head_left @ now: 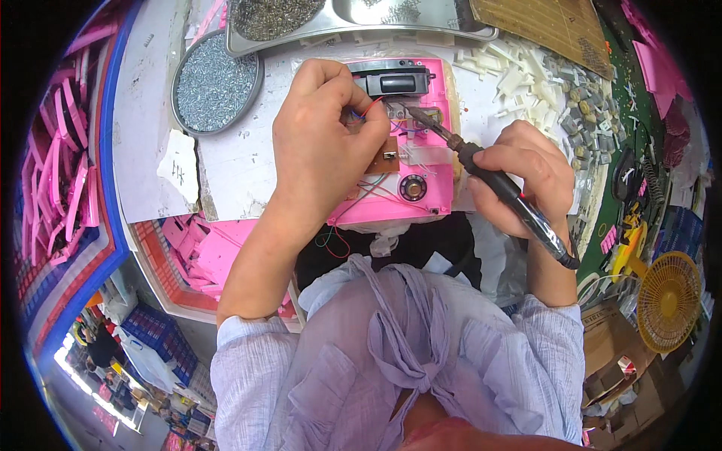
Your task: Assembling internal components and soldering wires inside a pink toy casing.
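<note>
A pink plastic housing lies before me with its inner parts showing. It holds a black plastic unit, a brown circuit board, a small round speaker and several thin wires. My left hand is over the housing's left side, thumb and forefinger pinching a thin red wire; the fingertips are partly hidden. In my right hand is a soldering iron, held by its black handle. Its tip points left into the housing, just below the black unit and close to the pinched wire.
A round dish of small screws stands at the left; a metal tray with springs is behind. White plastic parts and small grey parts lie at right, near cardboard. Pink pieces fill a far-left basket; a yellow fan stands lower right.
</note>
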A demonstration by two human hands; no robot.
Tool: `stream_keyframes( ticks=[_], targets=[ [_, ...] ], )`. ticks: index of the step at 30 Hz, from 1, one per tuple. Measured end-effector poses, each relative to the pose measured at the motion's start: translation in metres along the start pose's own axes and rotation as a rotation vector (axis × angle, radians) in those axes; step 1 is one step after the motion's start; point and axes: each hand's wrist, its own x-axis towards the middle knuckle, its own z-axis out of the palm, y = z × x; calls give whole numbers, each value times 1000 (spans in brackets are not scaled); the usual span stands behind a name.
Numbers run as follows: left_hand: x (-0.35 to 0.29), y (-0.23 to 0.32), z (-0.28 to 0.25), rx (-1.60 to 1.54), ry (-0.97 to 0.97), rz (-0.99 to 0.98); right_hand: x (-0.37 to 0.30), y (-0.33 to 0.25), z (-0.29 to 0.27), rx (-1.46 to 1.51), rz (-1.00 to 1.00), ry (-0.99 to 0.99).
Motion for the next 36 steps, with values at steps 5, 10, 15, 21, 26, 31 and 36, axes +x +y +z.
stream_keyframes(
  ticks=[5, 10, 15, 21, 26, 31, 36],
  targets=[
    [-1, 0, 0, -11, 23, 17, -5, -1, -4, 3, -4, 16],
    [-6, -2, -3, -2, 44, 78, -9, -11, -13, 11, 35, 50],
    [-27, 17, -22, -42, -112, 249, -29, -19, -25, 89, 114, 210],
    [-23, 13, 0, 70, -279, 488, -37, -24, -11, 182, 368, 215],
    [-22, 9, -1, -303, -368, 12, -15, -22, 22, 59, 386, 135],
    [-21, 13, -4, -412, -395, -199, 0, -14, 48, 164, 354, 239],
    [-22, 11, -3, -428, -394, -257, -5, -14, 49, 27, 311, 187]
  ],
)
